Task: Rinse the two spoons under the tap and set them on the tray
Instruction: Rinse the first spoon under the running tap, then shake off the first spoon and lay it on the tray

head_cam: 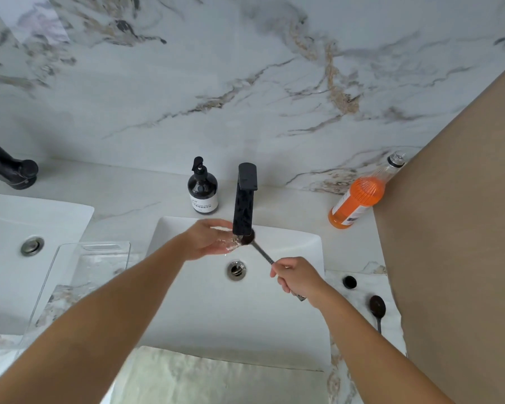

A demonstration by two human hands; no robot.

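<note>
- Spoons are what this job is turning on, and the first rinse looks to be the step in hand; nothing is lying on the tray yet.
- Nearest, at about four o'clock of the white rectangular basin (289, 339), the second dark, round-bowled metal spoon (377, 309) is lying on the marbled counter (359, 287), apart from both hands and waiting its turn.
- Just beyond it, the right hand (299, 279) is closing its fingers round the handle end of the first slim dark metal spoon (260, 250), which is slanting up towards eleven o'clock over the chrome drain (236, 269).
- At nine o'clock of the basin, the clear rectangular plastic tray (79, 275) is sitting on the counter, near the basin's left rim.
- Further in, the spoon's bowl is sitting right under the spout of the black square tap (244, 205), where water is splashing.
- The left hand (209, 240) is cupping open, palm up, beneath the stream and against the spoon's bowl, gripping nothing; the two hands are working apart, joined only by the spoon.
- Farthest back, a dark pump bottle with a white label (202, 189) is standing at eleven o'clock of the tap, and a clear bottle of orange liquid (357, 199) is leaning at two o'clock.
- Next, by my reading, the wet spoon is needing a carry across to the tray at nine o'clock, then a reach back for the second spoon.
</note>
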